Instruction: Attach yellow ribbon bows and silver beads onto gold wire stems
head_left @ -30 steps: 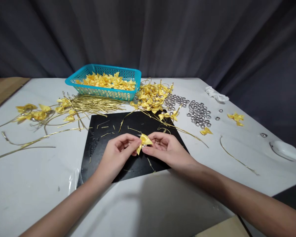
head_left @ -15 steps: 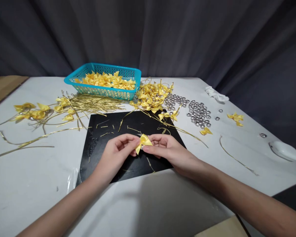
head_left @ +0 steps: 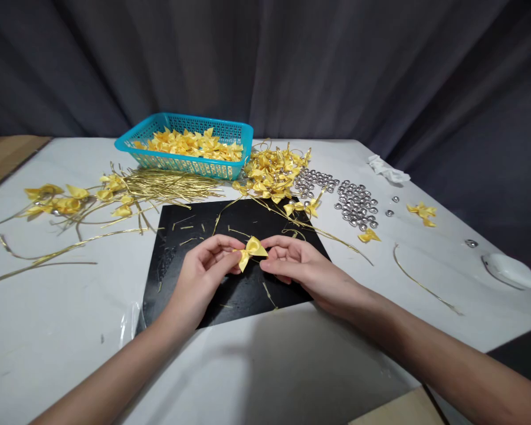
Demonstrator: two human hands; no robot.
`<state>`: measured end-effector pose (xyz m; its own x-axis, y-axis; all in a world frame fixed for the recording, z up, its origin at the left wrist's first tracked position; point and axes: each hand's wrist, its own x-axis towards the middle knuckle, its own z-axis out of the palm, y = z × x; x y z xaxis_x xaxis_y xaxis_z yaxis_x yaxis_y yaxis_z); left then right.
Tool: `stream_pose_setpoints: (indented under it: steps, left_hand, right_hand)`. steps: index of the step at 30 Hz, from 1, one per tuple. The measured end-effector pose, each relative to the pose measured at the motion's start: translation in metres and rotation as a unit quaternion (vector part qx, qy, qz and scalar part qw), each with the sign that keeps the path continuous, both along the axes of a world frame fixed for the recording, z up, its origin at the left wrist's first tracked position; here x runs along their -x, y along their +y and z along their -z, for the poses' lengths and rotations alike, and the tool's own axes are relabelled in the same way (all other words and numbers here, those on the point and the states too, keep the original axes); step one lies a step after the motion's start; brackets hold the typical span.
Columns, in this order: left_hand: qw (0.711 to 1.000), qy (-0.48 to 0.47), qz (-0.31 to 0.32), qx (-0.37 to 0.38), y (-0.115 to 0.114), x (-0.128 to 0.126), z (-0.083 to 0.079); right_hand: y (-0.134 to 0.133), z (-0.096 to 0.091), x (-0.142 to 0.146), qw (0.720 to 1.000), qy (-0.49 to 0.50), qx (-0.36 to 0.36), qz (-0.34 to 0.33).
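Observation:
Over the black mat [head_left: 230, 295], a yellow ribbon bow [head_left: 253, 248] is pinched between the thumb and fingers of my left hand [head_left: 207, 262]. My right hand [head_left: 298, 262] is at the bow's right side, fingers curled, thumb and forefinger on either side of its tip. A thin strand seems to run from under the bow to the right thumb; what those fingers hold is hidden. Short gold cord scraps [head_left: 269, 294] lie on the mat around both hands.
Behind the mat stand a blue basket [head_left: 183, 158] of yellow bows and a bundle of gold cords [head_left: 168, 188]. To the right are corded bows [head_left: 274, 171], silver beads [head_left: 356, 203], a crumpled white tissue [head_left: 387, 169] and a white dish [head_left: 511, 270]. More bows [head_left: 55, 203] lie left.
The bow has shifted slightly left and up with my left hand and turned. My right thumb has come off its front, and the silver bead there no longer shows.

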<state>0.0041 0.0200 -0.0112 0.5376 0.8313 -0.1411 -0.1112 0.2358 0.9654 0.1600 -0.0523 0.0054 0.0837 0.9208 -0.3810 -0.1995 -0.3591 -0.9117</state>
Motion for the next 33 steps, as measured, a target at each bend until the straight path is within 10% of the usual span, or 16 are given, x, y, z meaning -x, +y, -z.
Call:
stream_pose_setpoints:
  steps: [27,33]
  left_hand:
    - [0.999,0.018,0.032,0.018,-0.001,-0.0036,-0.0055]
    - [0.999,0.039,0.025,-0.006,-0.0027,-0.0046,-0.0054]
  right_hand:
    - [0.0039,-0.0049,0.0031,0.994,-0.106,-0.027,-0.016]
    - [0.0047,-0.008,-0.0039,0.99,-0.082,-0.008,-0.11]
